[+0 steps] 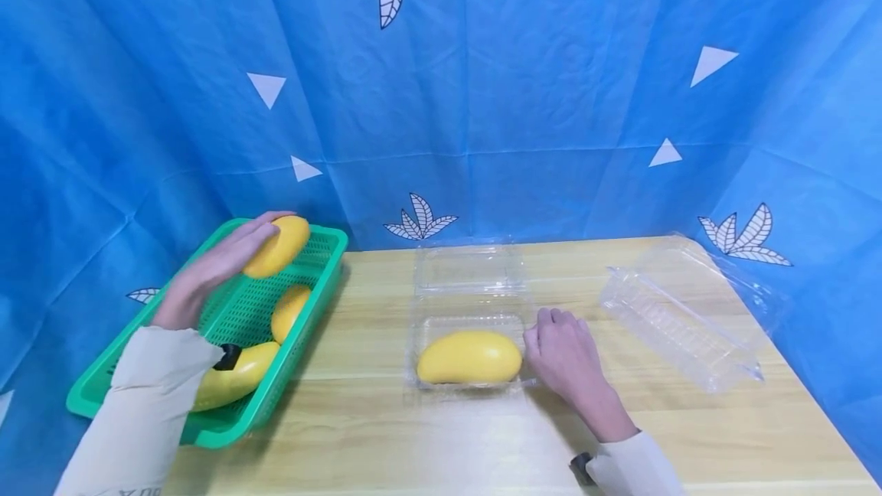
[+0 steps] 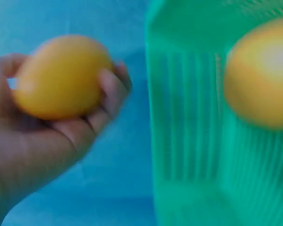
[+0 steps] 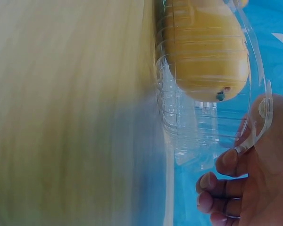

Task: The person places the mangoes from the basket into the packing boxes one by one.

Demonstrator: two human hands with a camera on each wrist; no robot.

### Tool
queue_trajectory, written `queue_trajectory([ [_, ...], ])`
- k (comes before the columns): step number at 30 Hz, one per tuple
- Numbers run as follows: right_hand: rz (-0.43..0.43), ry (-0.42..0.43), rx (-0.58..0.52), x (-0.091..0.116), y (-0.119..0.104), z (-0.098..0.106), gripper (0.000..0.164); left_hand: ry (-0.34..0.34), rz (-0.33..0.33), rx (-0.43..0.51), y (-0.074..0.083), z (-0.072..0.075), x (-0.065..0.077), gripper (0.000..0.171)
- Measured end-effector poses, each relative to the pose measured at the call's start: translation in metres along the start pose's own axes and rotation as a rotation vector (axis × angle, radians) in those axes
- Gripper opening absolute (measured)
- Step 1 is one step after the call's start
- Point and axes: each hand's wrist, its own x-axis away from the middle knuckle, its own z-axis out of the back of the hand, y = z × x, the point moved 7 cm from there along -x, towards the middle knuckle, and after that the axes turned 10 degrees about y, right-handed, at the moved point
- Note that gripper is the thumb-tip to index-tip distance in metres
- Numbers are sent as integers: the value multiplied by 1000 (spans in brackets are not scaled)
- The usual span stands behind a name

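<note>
My left hand (image 1: 223, 257) is raised over the green basket (image 1: 334, 270), its fingers curled round an orange-yellow mango (image 1: 282, 246). In the left wrist view this mango (image 2: 63, 77) rests against the palm, slightly blurred. My right hand (image 1: 565, 352) is at the right side of an open clear plastic clamshell box (image 1: 468, 270). Thumb and finger pinch the box's rim in the right wrist view, while the other fingers are curled. One yellow mango (image 1: 470, 357) lies lengthwise in the front half of the box, and the lid half lies folded back behind it.
Inside the basket are a rounder orange-yellow fruit (image 1: 289, 312) and a long yellow fruit (image 1: 237, 375), partly hidden by the left sleeve. Another clear plastic box (image 1: 682, 320) lies at the right of the wooden table (image 1: 358, 427). A blue cloth (image 1: 524, 98) hangs behind.
</note>
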Motion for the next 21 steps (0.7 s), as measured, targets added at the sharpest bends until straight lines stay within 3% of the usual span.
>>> queue_trajectory([
  [4, -3, -6, 8, 0, -1, 0, 23, 17, 33, 280, 18, -16, -6, 57],
  [5, -4, -8, 7, 0, -2, 0, 23, 25, 36, 312, 23, -19, -8, 56],
  [12, -7, -7, -10, 0, -5, 1, 24, 69, 33, 340, 51, -33, -13, 51],
  [17, -5, 5, -19, 0, -5, 2, 24, 148, 53, 390, 64, -44, -7, 58],
  [21, -4, 7, -22, 1, -5, 2, 26, 224, 55, 463, 70, -59, 0, 52],
])
